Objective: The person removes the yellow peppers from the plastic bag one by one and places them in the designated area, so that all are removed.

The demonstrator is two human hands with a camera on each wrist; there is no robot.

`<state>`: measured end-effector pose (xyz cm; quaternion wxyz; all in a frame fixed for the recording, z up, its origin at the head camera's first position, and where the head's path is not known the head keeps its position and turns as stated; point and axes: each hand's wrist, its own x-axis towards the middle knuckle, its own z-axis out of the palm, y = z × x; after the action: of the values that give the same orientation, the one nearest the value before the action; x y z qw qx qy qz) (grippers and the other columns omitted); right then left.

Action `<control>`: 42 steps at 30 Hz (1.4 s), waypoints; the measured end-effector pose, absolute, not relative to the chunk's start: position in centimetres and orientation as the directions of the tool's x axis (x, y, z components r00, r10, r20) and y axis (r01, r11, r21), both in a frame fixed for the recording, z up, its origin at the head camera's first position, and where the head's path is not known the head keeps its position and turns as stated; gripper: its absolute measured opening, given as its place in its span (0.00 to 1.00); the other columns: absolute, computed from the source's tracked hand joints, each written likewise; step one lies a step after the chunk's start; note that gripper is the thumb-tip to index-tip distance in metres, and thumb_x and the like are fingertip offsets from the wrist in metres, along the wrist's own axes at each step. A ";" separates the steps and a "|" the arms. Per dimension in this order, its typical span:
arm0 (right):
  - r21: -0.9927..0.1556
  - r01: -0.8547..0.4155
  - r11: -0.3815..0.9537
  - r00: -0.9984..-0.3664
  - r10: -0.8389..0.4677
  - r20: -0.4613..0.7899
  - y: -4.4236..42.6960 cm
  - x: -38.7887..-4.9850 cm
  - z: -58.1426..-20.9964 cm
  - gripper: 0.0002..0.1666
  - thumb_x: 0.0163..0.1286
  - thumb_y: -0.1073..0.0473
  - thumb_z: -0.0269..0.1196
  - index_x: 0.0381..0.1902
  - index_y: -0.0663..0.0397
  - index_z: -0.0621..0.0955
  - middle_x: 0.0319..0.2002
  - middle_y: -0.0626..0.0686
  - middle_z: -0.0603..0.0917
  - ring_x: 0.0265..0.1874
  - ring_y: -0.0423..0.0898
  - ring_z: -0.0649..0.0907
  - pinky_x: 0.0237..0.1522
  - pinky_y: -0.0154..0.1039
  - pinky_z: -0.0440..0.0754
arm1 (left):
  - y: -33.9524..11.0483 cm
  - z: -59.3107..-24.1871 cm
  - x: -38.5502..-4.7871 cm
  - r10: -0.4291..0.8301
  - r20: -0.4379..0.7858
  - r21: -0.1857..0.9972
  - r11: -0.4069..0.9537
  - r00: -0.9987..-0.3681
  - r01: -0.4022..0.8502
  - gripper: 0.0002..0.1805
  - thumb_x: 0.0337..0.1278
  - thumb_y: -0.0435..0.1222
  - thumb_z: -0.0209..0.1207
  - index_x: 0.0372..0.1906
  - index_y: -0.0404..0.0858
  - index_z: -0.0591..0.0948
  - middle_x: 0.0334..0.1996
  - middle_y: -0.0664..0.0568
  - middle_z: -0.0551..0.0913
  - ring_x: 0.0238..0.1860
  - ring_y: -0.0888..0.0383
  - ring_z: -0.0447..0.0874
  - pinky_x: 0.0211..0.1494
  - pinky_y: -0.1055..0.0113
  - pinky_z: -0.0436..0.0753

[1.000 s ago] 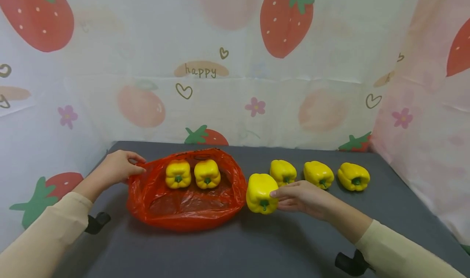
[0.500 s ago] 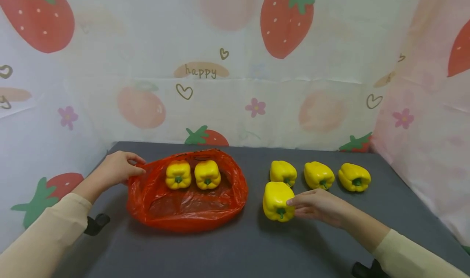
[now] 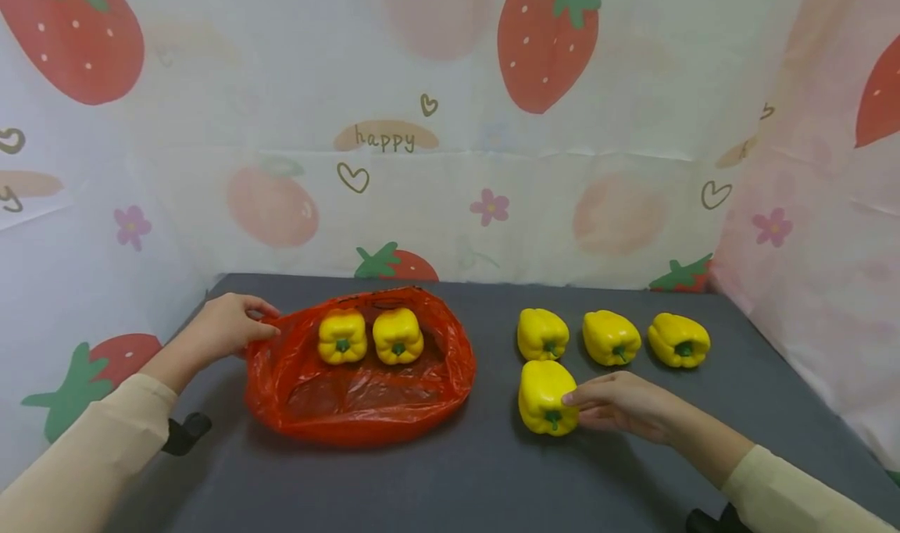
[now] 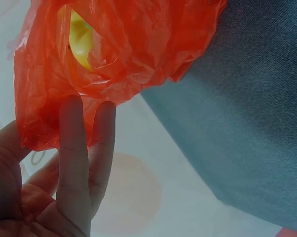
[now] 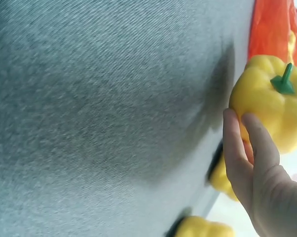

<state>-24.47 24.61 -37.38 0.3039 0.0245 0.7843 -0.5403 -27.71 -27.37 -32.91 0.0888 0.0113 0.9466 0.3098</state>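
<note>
A red plastic bag [image 3: 358,431] lies with its mouth wide, and two yellow bell peppers [image 3: 342,336] sit inside it. My left hand [image 3: 228,328] pinches the bag's left edge; in the left wrist view the red film [image 4: 45,118] runs between thumb and fingers. To the right of the bag, my right hand [image 3: 629,404] holds another yellow bell pepper [image 3: 544,396] by its right side, green stem facing me. In the right wrist view the fingertips lie against this pepper [image 5: 267,98]. Whether it touches the table cannot be told.
Behind the held pepper stand three more yellow bell peppers in a row: one on the left [image 3: 543,333], one in the middle [image 3: 610,336] and one on the right [image 3: 678,340]. A strawberry-print cloth [image 3: 450,205] walls the grey table [image 3: 394,494] at back and sides.
My right hand has carried the bell pepper rightward and a little toward me, away from the bag. The left hand and the bag have hardly moved.
</note>
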 end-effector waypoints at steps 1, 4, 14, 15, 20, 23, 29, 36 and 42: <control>-0.831 0.374 0.412 -0.813 -0.285 -0.507 24.7 -24.5 -37.5 0.42 0.66 0.50 0.64 0.67 0.77 0.67 0.68 0.72 0.69 0.58 0.54 0.81 0.58 0.44 0.83 | -27.4 -33.0 -27.7 0.077 -0.160 0.590 0.807 -0.984 -0.033 0.25 0.62 0.38 0.62 0.59 0.26 0.76 0.49 0.30 0.82 0.30 0.60 0.85 0.40 0.58 0.89; -0.828 0.374 0.418 -0.809 -0.289 -0.512 25.0 -24.6 -37.7 0.42 0.67 0.50 0.64 0.67 0.77 0.67 0.69 0.72 0.68 0.60 0.56 0.80 0.58 0.45 0.82 | -27.5 -33.0 -27.7 0.074 -0.159 0.591 0.806 -0.985 -0.035 0.26 0.61 0.39 0.62 0.59 0.26 0.77 0.49 0.30 0.82 0.31 0.60 0.85 0.39 0.58 0.89; -0.814 0.399 0.423 -0.798 -0.278 -0.535 25.8 -24.5 -38.4 0.41 0.67 0.50 0.63 0.67 0.77 0.68 0.69 0.72 0.68 0.58 0.53 0.82 0.57 0.44 0.83 | -27.2 -32.9 -27.7 0.067 -0.159 0.589 0.807 -0.985 -0.040 0.26 0.62 0.39 0.62 0.59 0.26 0.77 0.50 0.29 0.82 0.31 0.60 0.85 0.37 0.61 0.89; -0.815 0.400 0.420 -0.798 -0.279 -0.535 25.8 -24.4 -38.4 0.41 0.67 0.50 0.63 0.67 0.77 0.68 0.69 0.72 0.68 0.57 0.52 0.82 0.57 0.43 0.83 | -27.2 -32.9 -27.7 0.067 -0.160 0.590 0.806 -0.985 -0.040 0.26 0.62 0.39 0.62 0.59 0.26 0.77 0.50 0.29 0.82 0.30 0.60 0.85 0.37 0.61 0.89; -0.821 0.394 0.412 -0.799 -0.288 -0.528 25.9 -24.4 -38.5 0.40 0.68 0.49 0.63 0.65 0.75 0.70 0.69 0.71 0.69 0.53 0.47 0.83 0.56 0.42 0.84 | -27.2 -32.9 -27.7 0.066 -0.157 0.591 0.806 -0.985 -0.040 0.26 0.62 0.39 0.62 0.59 0.26 0.76 0.50 0.29 0.82 0.30 0.60 0.85 0.37 0.61 0.89; -0.820 0.400 0.409 -0.796 -0.289 -0.533 25.9 -24.4 -38.6 0.40 0.68 0.48 0.63 0.65 0.75 0.70 0.68 0.71 0.69 0.51 0.45 0.84 0.55 0.42 0.84 | -27.3 -33.0 -27.7 0.066 -0.158 0.588 0.808 -0.985 -0.040 0.26 0.62 0.39 0.62 0.59 0.26 0.76 0.50 0.29 0.82 0.30 0.60 0.85 0.37 0.61 0.89; -0.815 0.418 0.400 -0.795 -0.273 -0.542 25.7 -24.4 -38.7 0.42 0.68 0.47 0.64 0.66 0.76 0.68 0.70 0.71 0.66 0.48 0.43 0.85 0.55 0.42 0.84 | -27.2 -33.0 -27.6 0.065 -0.155 0.590 0.806 -0.986 -0.039 0.25 0.62 0.39 0.62 0.59 0.26 0.77 0.49 0.30 0.82 0.30 0.60 0.85 0.37 0.61 0.89; -0.808 0.424 0.410 -0.803 -0.242 -0.544 25.5 -24.6 -38.5 0.41 0.68 0.47 0.64 0.66 0.75 0.69 0.67 0.69 0.71 0.53 0.49 0.84 0.56 0.43 0.84 | -27.0 -33.1 -27.8 0.058 -0.161 0.598 0.800 -0.985 -0.050 0.25 0.62 0.38 0.62 0.59 0.25 0.77 0.49 0.29 0.83 0.30 0.60 0.85 0.37 0.61 0.89; -0.869 0.306 0.388 -0.878 -0.237 -0.415 25.3 -25.0 -37.1 0.45 0.71 0.47 0.62 0.71 0.75 0.62 0.68 0.68 0.72 0.61 0.55 0.81 0.61 0.45 0.81 | -26.9 -32.9 -27.8 0.050 -0.162 0.593 0.803 -0.986 -0.056 0.25 0.63 0.38 0.61 0.59 0.25 0.76 0.50 0.28 0.82 0.30 0.60 0.85 0.38 0.61 0.89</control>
<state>-24.99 25.26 -37.10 0.2457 0.0216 0.7960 -0.5528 -27.80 -26.89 -32.94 0.0850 -0.0016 0.9457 0.3137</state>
